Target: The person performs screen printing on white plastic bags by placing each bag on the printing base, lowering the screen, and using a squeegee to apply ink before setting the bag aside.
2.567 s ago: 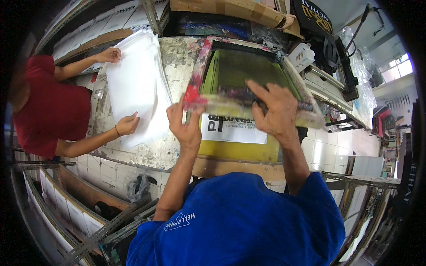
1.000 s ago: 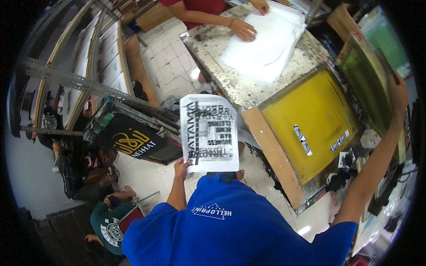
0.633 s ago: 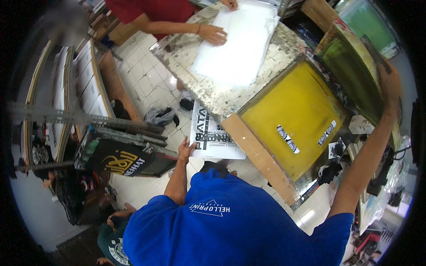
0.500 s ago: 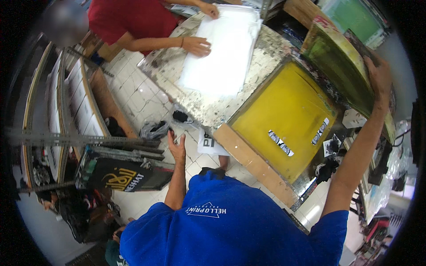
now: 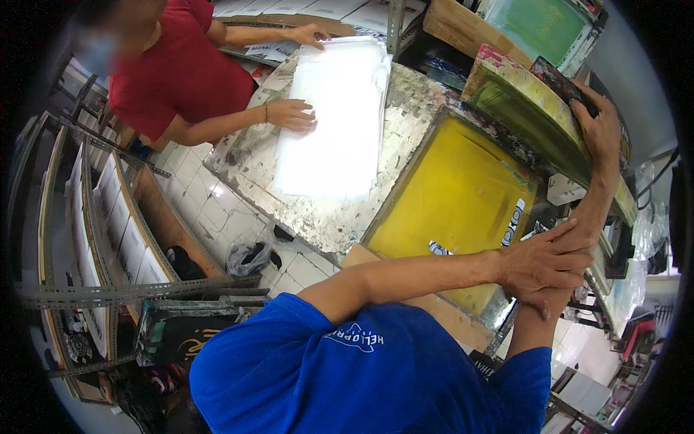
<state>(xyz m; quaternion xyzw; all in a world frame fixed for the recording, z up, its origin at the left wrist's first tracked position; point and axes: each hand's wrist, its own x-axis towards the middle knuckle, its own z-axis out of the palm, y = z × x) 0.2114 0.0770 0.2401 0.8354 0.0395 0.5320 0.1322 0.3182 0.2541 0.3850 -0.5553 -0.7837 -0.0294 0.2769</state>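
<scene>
Head camera: I see the person's left hand (image 5: 546, 267) spread wide on the right forearm (image 5: 538, 331), near the right side of the shiny yellow board (image 5: 448, 195), while the right hand (image 5: 598, 124), farther right of the board, bends its fingers over a dark bar (image 5: 557, 78) at the top of a frame (image 5: 538, 101). That frame, with pale, paint-splashed sides and a green inside, stands tipped up by the board's far right edge. Left of the board, another person's hands (image 5: 291, 115) touch smooth white sheets (image 5: 332, 137), loosely piled on a rough, spotty table (image 5: 249, 163).
</scene>
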